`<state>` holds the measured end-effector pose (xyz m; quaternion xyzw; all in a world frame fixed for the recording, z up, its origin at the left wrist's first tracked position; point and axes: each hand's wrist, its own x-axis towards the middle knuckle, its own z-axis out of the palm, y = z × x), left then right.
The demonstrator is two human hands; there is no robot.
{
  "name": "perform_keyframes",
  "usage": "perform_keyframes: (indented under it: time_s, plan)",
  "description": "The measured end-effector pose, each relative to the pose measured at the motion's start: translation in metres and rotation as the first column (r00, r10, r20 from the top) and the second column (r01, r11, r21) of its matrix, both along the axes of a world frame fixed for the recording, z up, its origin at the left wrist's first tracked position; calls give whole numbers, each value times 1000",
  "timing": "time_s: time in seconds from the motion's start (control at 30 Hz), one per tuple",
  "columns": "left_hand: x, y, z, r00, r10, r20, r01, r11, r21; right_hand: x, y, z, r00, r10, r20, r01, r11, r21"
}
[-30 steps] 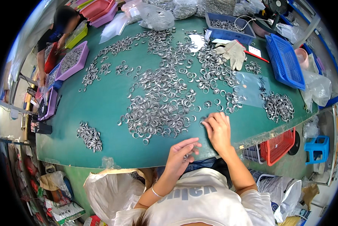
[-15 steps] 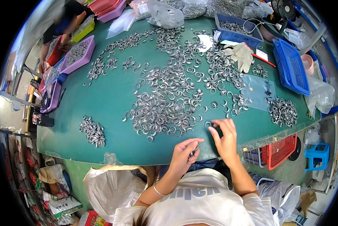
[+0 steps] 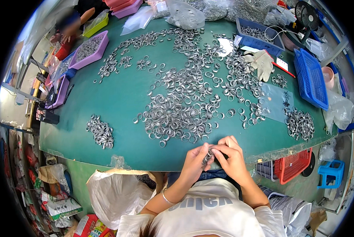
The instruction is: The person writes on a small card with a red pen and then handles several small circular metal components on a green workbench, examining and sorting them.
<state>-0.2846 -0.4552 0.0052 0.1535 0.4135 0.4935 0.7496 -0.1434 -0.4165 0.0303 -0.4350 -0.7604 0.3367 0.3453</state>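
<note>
Both my hands meet just above the near edge of the green table. My left hand (image 3: 193, 161) is closed around a few grey metal rings (image 3: 207, 156), partly hidden by its fingers. Against it, my right hand (image 3: 231, 156) pinches with thumb and forefinger at a ring beside the left thumb. Where one hand's hold ends and the other's begins is hard to see. Beyond them spreads a wide heap of similar rings (image 3: 173, 118). A smaller ring pile (image 3: 101, 133) lies to the left, and another pile (image 3: 300, 125) sits near the right edge.
Blue baskets (image 3: 309, 81), a work glove (image 3: 262, 65), a red pen (image 3: 284, 69) and a blue bin (image 3: 280, 48) stand or lie at the right. A pink-purple tray (image 3: 102, 44) is at far left, near another person (image 3: 86, 16). An open white sack (image 3: 114, 193) stands below the table edge.
My right hand has come from the loose ring on the table back toward me, to the left hand. That ring is gone from its spot. The whole view has shifted slightly.
</note>
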Motion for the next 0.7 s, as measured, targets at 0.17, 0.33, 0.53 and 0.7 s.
perform_keyframes:
  time_s: [0.17,0.33,0.53,0.7]
  plan:
    - [-17,0,-12,953,-122,278,131,991,-12,1,34,-10,995,-102,4,100,985,141]
    - [-4,1,0,979,26,203,-11,997,-76,-7,52,-14,929,-160,335,49,947,318]
    - [-8,-2,-12,973,84,213,-84,996,-12,3,45,-28,987,-106,123,85,982,166]
    - [-1,0,3,989,141,-47,-135,985,112,3,12,-13,879,-60,-474,-291,719,-631]
